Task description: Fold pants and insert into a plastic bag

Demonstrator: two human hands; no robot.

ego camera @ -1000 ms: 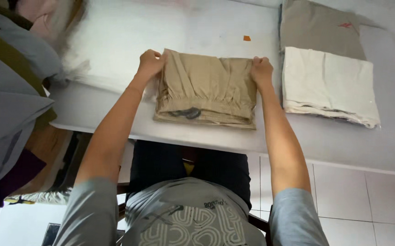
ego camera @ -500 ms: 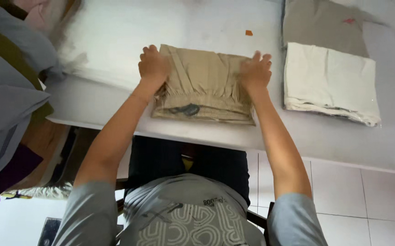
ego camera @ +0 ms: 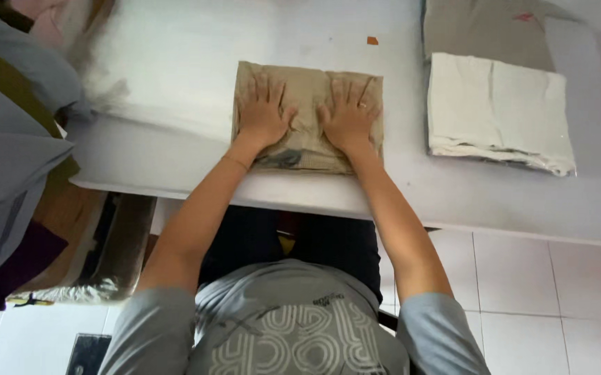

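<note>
bare white table (ego camera: 175,62) left of folded khaki garment (ego camera: 307,83), cream stack (ego camera: 498,111) near right

I see both arms stretched forward, left hand (ego camera: 264,114) and right hand (ego camera: 349,117) lying flat, palms down, fingers spread, apparently pressing.

The picture is bright and soft. The white table (ego camera: 175,62) glares at the top. Edges look blurry.

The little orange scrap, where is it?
In the head view, the orange scrap lies on the white table, just beyond the far edge of the folded tan garment, left of the cream cloth stack.
</note>
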